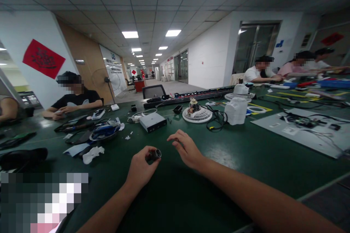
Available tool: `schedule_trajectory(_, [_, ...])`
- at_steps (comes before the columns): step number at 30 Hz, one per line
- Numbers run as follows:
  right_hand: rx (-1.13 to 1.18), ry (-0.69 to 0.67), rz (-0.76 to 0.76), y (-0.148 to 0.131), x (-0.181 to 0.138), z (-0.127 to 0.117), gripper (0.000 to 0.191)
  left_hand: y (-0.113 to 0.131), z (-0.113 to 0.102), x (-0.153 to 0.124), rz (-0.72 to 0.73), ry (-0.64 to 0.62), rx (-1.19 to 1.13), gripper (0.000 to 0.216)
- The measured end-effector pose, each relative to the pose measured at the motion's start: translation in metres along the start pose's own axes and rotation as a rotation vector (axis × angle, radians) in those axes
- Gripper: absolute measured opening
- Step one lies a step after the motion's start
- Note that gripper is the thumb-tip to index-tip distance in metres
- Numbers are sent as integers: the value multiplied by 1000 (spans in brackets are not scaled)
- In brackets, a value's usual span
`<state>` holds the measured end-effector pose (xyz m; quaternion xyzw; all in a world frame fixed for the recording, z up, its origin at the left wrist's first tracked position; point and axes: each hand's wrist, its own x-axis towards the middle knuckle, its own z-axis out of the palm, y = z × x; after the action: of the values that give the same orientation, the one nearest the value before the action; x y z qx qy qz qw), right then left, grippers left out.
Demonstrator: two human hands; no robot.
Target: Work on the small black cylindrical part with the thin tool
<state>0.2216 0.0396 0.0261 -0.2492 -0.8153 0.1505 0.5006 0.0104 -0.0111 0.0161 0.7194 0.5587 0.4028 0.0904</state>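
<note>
Above the green table, my left hand [142, 165] is closed around a small dark cylinder with a silvery ring at its end [157, 153]. The cylinder's ringed end points to the right, toward my other hand; its far part is hidden by my fingers. To the right of it my right hand [187, 149] hovers with fingers stretched and thumb apart, touching nothing that I can see. Beyond the hands lie a silver disc drive [153, 121] and a white round fan grille with a motor on top [197, 114].
A white plastic housing [236, 110] stands beside a black cable [217, 121]. A large pale panel with electronics [303, 134] lies at right. Blue-and-black parts [105, 131] and white scraps [93, 154] clutter the left. A person [79, 98] sits across the table, others at far right.
</note>
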Motion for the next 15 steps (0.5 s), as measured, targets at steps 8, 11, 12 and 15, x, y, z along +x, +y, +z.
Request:
schedule_trajectory(8, [208, 19, 42, 2, -5, 4, 34, 5, -4, -1, -14, -31, -41, 22])
schedule_trajectory(11, [205, -19, 49, 3, -5, 5, 34, 5, -4, -1, -5, -53, -46, 24])
schedule_trajectory(12, [213, -24, 53, 3, -5, 6, 34, 5, -4, -1, -9, -51, -39, 24])
schedule_trajectory(15, [279, -44, 67, 4, -4, 6, 34, 2, -3, -1, -26, -50, -24, 24])
